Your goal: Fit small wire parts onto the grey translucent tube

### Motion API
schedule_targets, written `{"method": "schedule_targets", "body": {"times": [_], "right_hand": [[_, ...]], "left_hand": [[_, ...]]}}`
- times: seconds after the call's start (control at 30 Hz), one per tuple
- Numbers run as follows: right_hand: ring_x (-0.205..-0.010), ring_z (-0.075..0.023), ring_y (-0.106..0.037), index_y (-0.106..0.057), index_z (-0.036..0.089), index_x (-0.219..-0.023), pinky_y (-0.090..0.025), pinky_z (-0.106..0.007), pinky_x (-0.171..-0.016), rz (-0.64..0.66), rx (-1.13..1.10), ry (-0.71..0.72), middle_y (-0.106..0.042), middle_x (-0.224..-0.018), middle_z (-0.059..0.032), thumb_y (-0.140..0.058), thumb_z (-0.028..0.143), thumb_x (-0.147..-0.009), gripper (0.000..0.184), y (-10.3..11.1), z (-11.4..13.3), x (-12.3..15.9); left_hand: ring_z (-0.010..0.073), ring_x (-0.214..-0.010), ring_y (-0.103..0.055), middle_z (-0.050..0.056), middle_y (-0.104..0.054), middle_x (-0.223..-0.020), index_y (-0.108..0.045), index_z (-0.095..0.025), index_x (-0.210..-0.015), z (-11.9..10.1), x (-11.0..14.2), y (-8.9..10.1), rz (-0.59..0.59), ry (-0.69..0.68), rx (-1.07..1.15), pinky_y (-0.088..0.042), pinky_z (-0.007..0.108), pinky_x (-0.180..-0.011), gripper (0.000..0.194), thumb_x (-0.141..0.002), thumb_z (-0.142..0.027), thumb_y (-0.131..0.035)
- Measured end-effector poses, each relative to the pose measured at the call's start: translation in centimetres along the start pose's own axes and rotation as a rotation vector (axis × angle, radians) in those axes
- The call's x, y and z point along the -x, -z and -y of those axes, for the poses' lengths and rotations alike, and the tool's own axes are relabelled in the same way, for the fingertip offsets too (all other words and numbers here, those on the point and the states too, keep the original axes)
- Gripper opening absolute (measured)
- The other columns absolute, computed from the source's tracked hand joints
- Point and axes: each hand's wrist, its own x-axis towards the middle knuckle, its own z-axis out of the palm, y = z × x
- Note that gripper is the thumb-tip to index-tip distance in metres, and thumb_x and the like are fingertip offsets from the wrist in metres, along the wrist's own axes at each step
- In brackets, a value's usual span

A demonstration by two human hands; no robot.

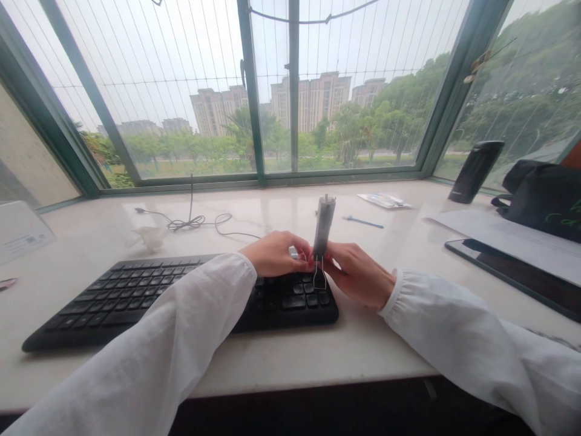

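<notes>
Fingers (333,251) of the right hand (363,275) close on a slim grey wire-ended tool (324,227), upright over the keyboard (154,290) at three o'clock; left hand (275,253) curled alongside, grip unclear. Two o'clock: packet (384,200), contents blurred.

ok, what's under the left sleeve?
The keyboard: keys show on both sides of the left sleeve, but those beneath it are covered. The left hand hides a bit more. Can't tell if anything else is under there.
</notes>
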Motion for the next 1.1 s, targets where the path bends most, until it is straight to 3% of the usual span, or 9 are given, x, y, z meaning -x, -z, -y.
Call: {"method": "schedule_targets", "body": {"times": [0.27,0.47,0.7,0.87,1.1], "right_hand": [[-0.067,-0.014,-0.065,-0.054,0.019,-0.097,-0.045,-0.022,-0.062,0.002,0.016,0.1,-0.069,-0.08,-0.0018,-0.043,0.012,-0.095,0.013,0.0,-0.2,0.1],[-0.076,-0.0157,-0.069,-0.055,0.019,-0.096,-0.048,-0.023,-0.067,0.009,-0.024,0.105,-0.072,-0.087,-0.0039,-0.043,0.014,-0.095,0.013,0.1,-0.3,0.1],[-0.067,-0.0153,-0.064,-0.06,0.019,-0.094,-0.049,-0.024,-0.065,-0.03,0.001,0.098,-0.069,-0.08,-0.0022,-0.048,0.016,-0.093,0.012,0.1,-0.6,0.1],[-0.076,-0.0152,-0.064,-0.063,0.018,-0.091,-0.051,-0.024,-0.068,-0.054,-0.13,0.063,-0.068,-0.087,-0.0044,-0.052,0.017,-0.09,0.011,0.2,-0.4,-0.1],[-0.078,-0.0169,-0.063,-0.061,0.015,-0.099,-0.053,-0.028,-0.072,0.081,-0.342,-0.046,-0.067,-0.089,-0.0058,-0.056,0.028,-0.09,0.016,0.8,-0.2,0.1]], "left_hand": [[0.0105,-0.06,-0.048,-0.003,-0.058,-0.064,-0.074,-0.02,-0.084,-0.1,0.5,0.1,0.008,0.019,0.033,-0.035,0.023,-0.061,0.03,-0.074,-0.047,-0.069],[0.0141,-0.076,-0.056,-0.002,-0.065,-0.083,-0.071,-0.02,-0.09,-0.2,0.8,0.1,0.056,-0.016,0.0,-0.04,0.024,-0.07,0.03,-0.078,-0.048,-0.066],[0.0266,-0.109,-0.056,0.005,-0.054,-0.126,-0.058,-0.028,-0.12,-1.2,2.0,-0.2,0.035,-0.078,-0.174,-0.043,0.035,-0.096,0.078,-0.058,-0.071,-0.075],[0.029,-0.113,-0.057,0.005,-0.052,-0.13,-0.049,-0.032,-0.132,-1.6,2.3,-0.9,0.069,-0.117,-0.284,-0.043,0.037,-0.099,0.089,-0.058,-0.079,-0.067],[0.0289,-0.112,-0.058,0.005,-0.055,-0.128,-0.049,-0.032,-0.133,-1.6,2.3,-1.3,0.048,-0.122,-0.348,-0.044,0.037,-0.098,0.085,-0.064,-0.079,-0.063]]}}
